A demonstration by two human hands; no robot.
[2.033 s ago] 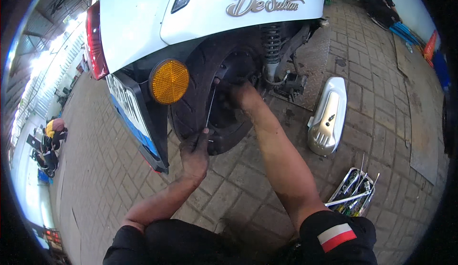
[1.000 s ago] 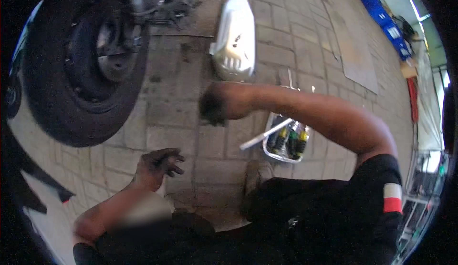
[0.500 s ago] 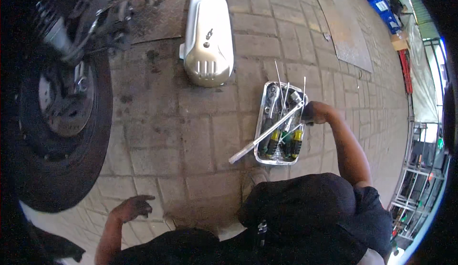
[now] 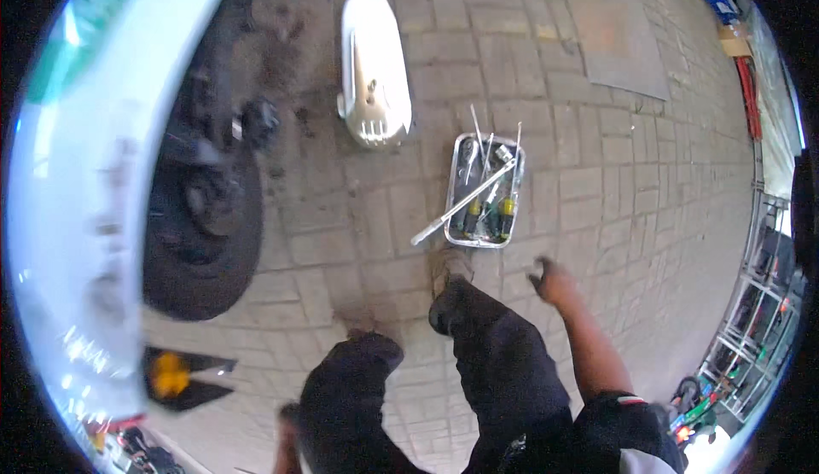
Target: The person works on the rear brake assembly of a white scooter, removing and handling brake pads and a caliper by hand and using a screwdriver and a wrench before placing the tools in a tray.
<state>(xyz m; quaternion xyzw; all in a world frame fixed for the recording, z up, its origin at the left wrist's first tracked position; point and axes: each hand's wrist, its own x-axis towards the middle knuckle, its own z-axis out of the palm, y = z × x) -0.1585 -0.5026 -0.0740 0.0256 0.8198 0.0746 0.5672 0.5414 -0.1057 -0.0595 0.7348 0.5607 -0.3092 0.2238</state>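
Note:
My right hand is over the floor, in front of and to the right of a metal tray. It holds nothing, and its fingers stand apart. In the tray lie a ratchet and screwdrivers with yellow-and-black handles. A long chrome bar lies slantwise across the tray, its near end sticking out past the left rim. My left hand hangs low beside my left knee, blurred, with its fingers mostly hidden.
A silver cover lies on the paving beyond the tray. To the left are a black tyre and a white-and-green panel. A flat sheet lies at the far right. Metal racks line the right side.
My right hand has drawn back from the tray toward me. My left hand has dropped to beside my knee. The view has shifted and risen, bringing the white-and-green panel in at left.

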